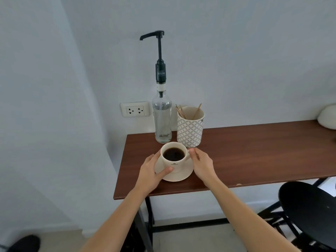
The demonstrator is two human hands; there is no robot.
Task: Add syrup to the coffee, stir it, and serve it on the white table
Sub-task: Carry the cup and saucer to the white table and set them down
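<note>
A cream cup of black coffee (173, 154) stands on a cream saucer (179, 176) near the left end of a brown wooden table (254, 153). My left hand (151, 170) wraps the cup's left side, thumb on the saucer's front. My right hand (201, 163) rests against the cup's handle side and the saucer rim, with a thin wooden stir stick (197, 156) pinched in its fingers. Behind the cup stands a clear syrup bottle (162, 117) with a tall black pump (160, 51), its spout pointing left.
A patterned white holder (190, 130) with several wooden stir sticks stands right of the bottle. A wall socket (135, 110) sits behind. A white rounded object (327, 117) lies at the table's far right. A black stool (309, 211) stands lower right.
</note>
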